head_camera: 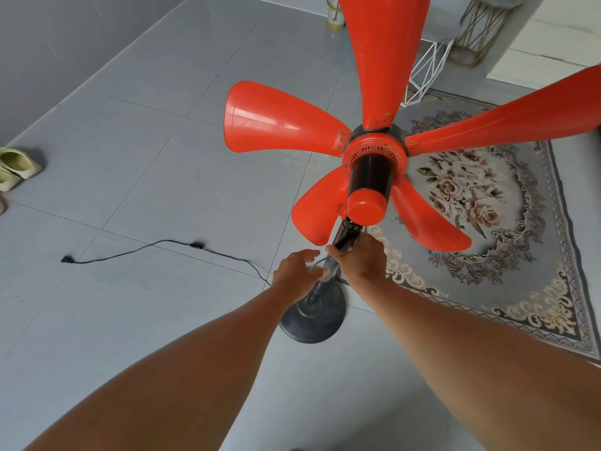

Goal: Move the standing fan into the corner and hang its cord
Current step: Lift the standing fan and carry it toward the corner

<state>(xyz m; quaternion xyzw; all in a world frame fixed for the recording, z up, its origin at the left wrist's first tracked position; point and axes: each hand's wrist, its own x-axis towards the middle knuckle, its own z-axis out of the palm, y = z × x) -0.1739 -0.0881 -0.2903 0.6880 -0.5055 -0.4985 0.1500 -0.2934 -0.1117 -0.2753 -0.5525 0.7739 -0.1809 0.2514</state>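
— Orange-red plastic, mostly: the standing fan [374, 164] has five bare blades with no guard around them, an orange motor housing with a black band, and an orange cap at the back. What carries it?

— A dark pole [346, 237] running down to a round grey base [313, 315]. The base sits on the grey tiled floor [156, 177], just at the edge of a patterned rug [487, 222] with roses in the middle.

— And the hands?

— The right hand [361, 258] is clenched around the pole just under the motor. The left hand [297, 270] is beside it, lower on the pole, fingers spread and curved toward it (whether it is actually touching I cannot tell).

— Where is the cord?

— The black cord [162, 247] trails from the foot of the fan out across the tiles to the left, with a small inline switch [196, 245] partway along and the plug [66, 259] lying at the far end, loose on the floor.

— Any containers about?

— None that I can read as such. At the top right stand a white wire frame stand [429, 70] and a gold wire one [481, 30], both open frames; their tops are cut off. A pair of pale green slippers [16, 167] lies at the left edge.
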